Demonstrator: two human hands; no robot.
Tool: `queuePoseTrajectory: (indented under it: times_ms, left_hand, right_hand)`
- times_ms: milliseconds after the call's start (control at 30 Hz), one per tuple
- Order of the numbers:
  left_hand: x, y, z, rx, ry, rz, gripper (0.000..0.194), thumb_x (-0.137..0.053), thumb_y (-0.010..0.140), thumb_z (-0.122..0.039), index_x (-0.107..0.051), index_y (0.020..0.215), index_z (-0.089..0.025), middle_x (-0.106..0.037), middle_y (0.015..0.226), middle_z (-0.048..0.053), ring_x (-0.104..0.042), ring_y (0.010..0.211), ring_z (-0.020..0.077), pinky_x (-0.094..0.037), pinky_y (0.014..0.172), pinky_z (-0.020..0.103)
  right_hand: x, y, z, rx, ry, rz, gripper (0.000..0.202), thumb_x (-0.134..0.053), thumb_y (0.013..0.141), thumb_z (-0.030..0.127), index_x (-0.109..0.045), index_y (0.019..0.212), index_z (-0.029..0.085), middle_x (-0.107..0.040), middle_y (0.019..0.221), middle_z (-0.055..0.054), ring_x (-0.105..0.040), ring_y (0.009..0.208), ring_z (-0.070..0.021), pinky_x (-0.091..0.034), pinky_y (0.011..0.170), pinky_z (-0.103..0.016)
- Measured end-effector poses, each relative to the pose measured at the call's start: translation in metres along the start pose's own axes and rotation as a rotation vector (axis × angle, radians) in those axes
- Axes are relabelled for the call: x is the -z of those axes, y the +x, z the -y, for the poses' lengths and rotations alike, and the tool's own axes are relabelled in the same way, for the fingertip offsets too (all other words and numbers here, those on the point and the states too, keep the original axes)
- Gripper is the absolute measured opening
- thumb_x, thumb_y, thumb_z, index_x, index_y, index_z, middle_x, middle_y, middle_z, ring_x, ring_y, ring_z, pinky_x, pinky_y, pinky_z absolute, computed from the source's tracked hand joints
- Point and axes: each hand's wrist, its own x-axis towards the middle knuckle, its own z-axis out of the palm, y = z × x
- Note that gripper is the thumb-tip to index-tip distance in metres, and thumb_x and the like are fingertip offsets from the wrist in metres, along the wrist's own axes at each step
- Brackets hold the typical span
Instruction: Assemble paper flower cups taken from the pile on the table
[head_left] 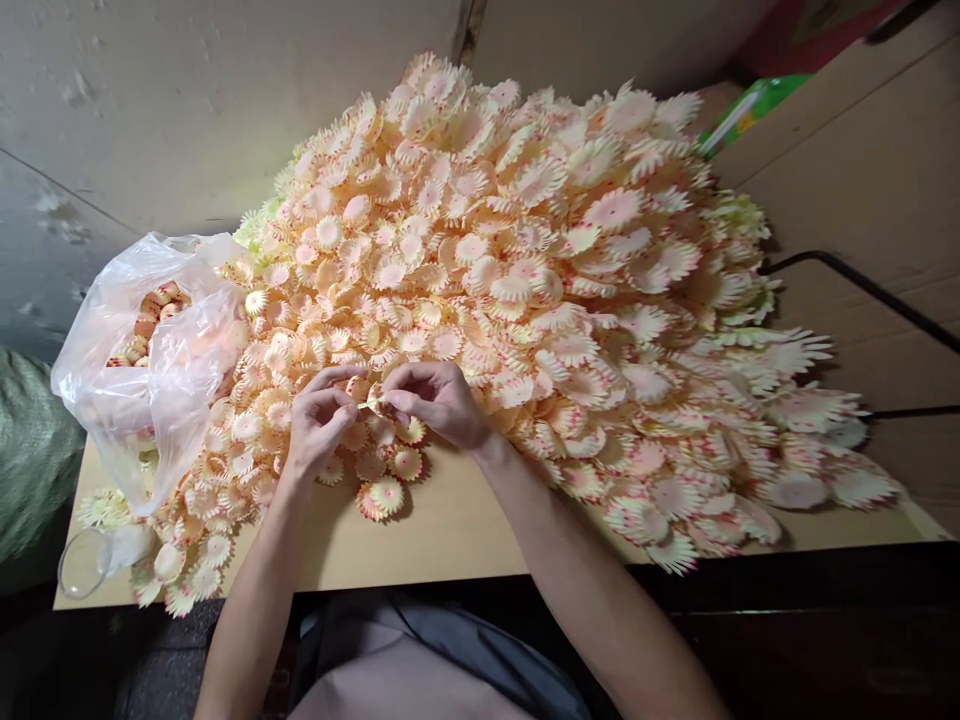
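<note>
The near edge of the desk (450, 540) runs below the forearms, and a bare strip of wood lies between it and the heap of flower discs (480, 270), giving some open room in front of the heap's middle. Discs lap over that edge at the heap's left and right ends. A clear round container (84, 563) sits at its near left. The thin pale piece (371, 403) is small, its shape partly hidden by fingers. It lies at the heap's front margin, spanning the left grip (321, 420) and the right grip (439, 400), each closed to a fingertip pinch on one end. The heap's discs are cream to peach, with toothed rims, many tipped pink-red. Left of the heap slumps a translucent plastic bag (180, 370); behind it rises a pale wall (225, 90).
</note>
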Motion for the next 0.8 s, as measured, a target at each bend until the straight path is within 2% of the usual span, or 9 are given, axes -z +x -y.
queuePoseTrajectory:
  times_ms: [200, 333, 467, 700, 800]
  left_hand:
    - [0.002, -0.001, -0.001, 0.041, -0.013, 0.081, 0.035, -0.059, 0.084, -0.041, -0.068, 0.060, -0.018, -0.070, 0.114, 0.009, -0.064, 0.102, 0.0255, -0.046, 0.096, 0.040]
    - [-0.004, -0.001, -0.006, 0.077, 0.007, 0.075, 0.046, -0.060, 0.084, -0.053, -0.067, 0.058, -0.016, -0.070, 0.108, 0.011, -0.066, 0.097, 0.0238, -0.048, 0.091, 0.036]
    - [-0.007, 0.000, -0.010, 0.125, 0.022, 0.062, 0.041, -0.070, 0.080, -0.048, -0.064, 0.055, -0.015, -0.069, 0.107, 0.012, -0.067, 0.092, 0.0214, -0.049, 0.086, 0.034]
    - [-0.001, 0.000, -0.010, 0.087, -0.014, 0.157, 0.033, -0.061, 0.089, -0.044, -0.070, 0.072, -0.018, -0.068, 0.116, 0.010, -0.064, 0.105, 0.0233, -0.046, 0.098, 0.039]
    - [0.000, 0.000, -0.010, 0.087, -0.034, 0.190, 0.033, -0.061, 0.088, -0.045, -0.068, 0.070, -0.017, -0.066, 0.120, 0.011, -0.063, 0.109, 0.0244, -0.045, 0.101, 0.040]
  right_hand:
    - [-0.005, -0.001, 0.003, -0.046, -0.068, 0.071, 0.014, -0.067, 0.078, 0.027, -0.065, 0.071, 0.015, -0.064, 0.063, -0.001, -0.057, 0.054, -0.0112, -0.049, 0.052, -0.023]
    - [-0.005, -0.001, 0.001, -0.049, -0.098, 0.113, 0.017, -0.069, 0.079, 0.030, -0.067, 0.074, 0.013, -0.066, 0.066, -0.002, -0.058, 0.056, -0.0113, -0.049, 0.053, -0.022]
    - [-0.004, 0.000, 0.000, -0.027, -0.120, 0.122, 0.016, -0.071, 0.076, 0.029, -0.068, 0.075, 0.013, -0.065, 0.065, -0.001, -0.057, 0.056, -0.0108, -0.048, 0.053, -0.021]
    - [-0.002, -0.001, 0.002, -0.048, -0.150, 0.053, 0.016, -0.067, 0.079, 0.029, -0.066, 0.074, 0.014, -0.064, 0.066, -0.001, -0.058, 0.057, -0.0116, -0.049, 0.055, -0.023]
    - [-0.002, -0.002, 0.003, -0.044, -0.124, 0.044, 0.016, -0.067, 0.079, 0.030, -0.065, 0.072, 0.015, -0.062, 0.062, 0.000, -0.056, 0.054, -0.0113, -0.048, 0.053, -0.023]
